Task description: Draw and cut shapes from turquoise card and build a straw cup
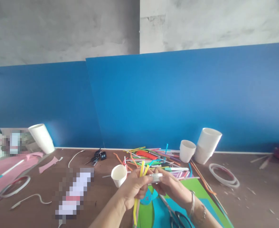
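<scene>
Yellow straws [141,170] stand up through the closed fingers of my left hand [134,186], and their lower ends show below it. Between the fingertips of both hands is a small whitish roll, perhaps tape [156,178]. My right hand [171,186] is closed on its right side. Under the hands lie green paper [191,186] and blue paper [163,215], with a small blue disc [146,197]. Black-handled scissors [177,218] rest on the blue sheet below my right hand.
Many coloured straws [153,158] lie scattered behind my hands. A white cup [118,175] stands left of them; another cup [187,151] and a cup stack [207,145] stand back right. Keys [98,156], a cable [31,197], pink paper [48,164] and white rings [224,175] surround them.
</scene>
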Demonstrator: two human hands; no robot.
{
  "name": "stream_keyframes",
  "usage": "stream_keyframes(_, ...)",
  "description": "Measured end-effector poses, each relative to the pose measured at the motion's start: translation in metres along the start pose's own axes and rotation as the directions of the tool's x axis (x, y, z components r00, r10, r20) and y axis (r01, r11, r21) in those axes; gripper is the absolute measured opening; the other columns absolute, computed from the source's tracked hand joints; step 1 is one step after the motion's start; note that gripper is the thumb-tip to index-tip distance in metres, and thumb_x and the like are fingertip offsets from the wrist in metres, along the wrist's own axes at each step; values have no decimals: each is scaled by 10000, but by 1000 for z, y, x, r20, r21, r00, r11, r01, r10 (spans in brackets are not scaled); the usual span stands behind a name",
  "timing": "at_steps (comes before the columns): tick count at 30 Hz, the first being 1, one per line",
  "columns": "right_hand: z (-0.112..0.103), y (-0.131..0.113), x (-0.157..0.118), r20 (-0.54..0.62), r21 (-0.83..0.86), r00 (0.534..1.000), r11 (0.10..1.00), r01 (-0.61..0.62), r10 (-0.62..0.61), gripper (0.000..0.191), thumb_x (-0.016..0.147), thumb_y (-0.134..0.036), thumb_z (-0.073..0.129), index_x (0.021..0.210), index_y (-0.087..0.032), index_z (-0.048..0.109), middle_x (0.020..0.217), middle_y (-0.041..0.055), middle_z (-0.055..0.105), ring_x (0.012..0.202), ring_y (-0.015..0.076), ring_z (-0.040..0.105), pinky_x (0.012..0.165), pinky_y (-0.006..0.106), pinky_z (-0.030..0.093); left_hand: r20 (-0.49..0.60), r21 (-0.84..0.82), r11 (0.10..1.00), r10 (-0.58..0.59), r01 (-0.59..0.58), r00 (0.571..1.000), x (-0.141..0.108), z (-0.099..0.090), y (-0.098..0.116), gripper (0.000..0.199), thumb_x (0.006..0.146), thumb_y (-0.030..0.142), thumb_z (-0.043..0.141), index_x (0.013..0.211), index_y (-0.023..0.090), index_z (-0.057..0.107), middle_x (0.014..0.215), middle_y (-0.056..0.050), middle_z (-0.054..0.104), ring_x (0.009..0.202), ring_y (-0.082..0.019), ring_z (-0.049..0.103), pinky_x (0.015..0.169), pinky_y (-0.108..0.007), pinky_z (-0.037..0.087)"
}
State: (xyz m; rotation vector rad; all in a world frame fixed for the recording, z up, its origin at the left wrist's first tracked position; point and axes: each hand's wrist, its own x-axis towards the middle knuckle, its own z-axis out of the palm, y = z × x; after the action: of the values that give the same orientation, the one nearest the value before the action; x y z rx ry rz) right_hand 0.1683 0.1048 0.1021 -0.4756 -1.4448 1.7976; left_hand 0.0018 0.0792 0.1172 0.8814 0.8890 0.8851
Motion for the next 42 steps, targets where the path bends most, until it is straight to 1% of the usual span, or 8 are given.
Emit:
stream_keyframes(7, -2, 4, 2, -5, 199, 999, 979, -51, 53, 246, 755, -386, 574, 668, -190, 452, 635, -32, 404, 550, 106, 361, 491, 227, 243, 87, -51, 999, 12, -7, 996, -2, -2, 5, 377, 658, 396, 721, 900, 192, 516, 413, 146, 272, 363, -22, 129, 385, -198, 61)
stream_keyframes(10, -2, 5, 2, -14, 232, 998, 971, -56, 61, 244, 743, -371, 600, 666, -185, 463, 649, -27, 426, 571, 107, 386, 509, 222, 269, 97, -50, 999, 22, -17, 995, -1, -2, 5, 362, 657, 387, 721, 884, 192, 517, 410, 145, 275, 358, -22, 133, 381, -198, 59)
stream_keyframes(13, -1, 5, 2, -20, 212, 999, 976, -42, 48, 261, 735, -373, 627, 668, -181, 465, 650, -29, 434, 557, 98, 386, 503, 216, 273, 98, -53, 999, 16, -11, 995, -1, -2, 2, 354, 657, 379, 722, 875, 194, 514, 414, 143, 278, 358, -21, 142, 381, -199, 60)
stream_keyframes(18, 0, 1, 0, 15, 74, 1000, 997, 14, -15, 294, 775, -452, 572, 697, -184, 478, 606, -21, 474, 505, 101, 384, 455, 222, 241, 65, -40, 999, 7, -5, 998, -2, 0, 2, 342, 638, 376, 729, 834, 203, 507, 411, 141, 285, 351, -20, 150, 385, -204, 59)
stream_keyframes(23, -5, 1, -2, 30, -34, 999, 999, 39, -38, 263, 823, -403, 520, 695, -175, 488, 598, -14, 502, 492, 98, 386, 480, 239, 270, 29, 7, 1000, -15, 15, 999, -3, 4, 6, 331, 631, 379, 731, 793, 205, 500, 403, 136, 282, 358, -22, 141, 387, -216, 51)
stream_keyframes(29, -6, 3, -2, 17, -20, 1000, 1000, 13, -13, 259, 810, -407, 535, 708, -172, 498, 601, -16, 499, 502, 99, 395, 483, 240, 268, -7, 6, 1000, 0, 0, 1000, -1, 6, 2, 374, 610, 414, 737, 810, 210, 495, 407, 141, 266, 365, -24, 129, 390, -217, 48)
stream_keyframes(36, 2, 1, 1, -2, 208, 999, 978, -33, 35, 242, 724, -384, 598, 666, -187, 471, 592, -22, 488, 511, 99, 383, 457, 225, 217, 44, -17, 999, 42, -41, 998, -5, 5, 7, 400, 621, 438, 713, 865, 188, 519, 407, 152, 232, 370, -21, 103, 391, -207, 45)
stream_keyframes(42, -3, 5, -1, 27, 83, 999, 996, 30, -32, 284, 768, -436, 571, 676, -180, 488, 603, -8, 519, 479, 93, 393, 442, 222, 245, 20, -7, 1000, 12, -12, 1000, -4, 6, 5, 344, 639, 423, 693, 815, 201, 497, 419, 145, 229, 380, -28, 104, 395, -213, 40)
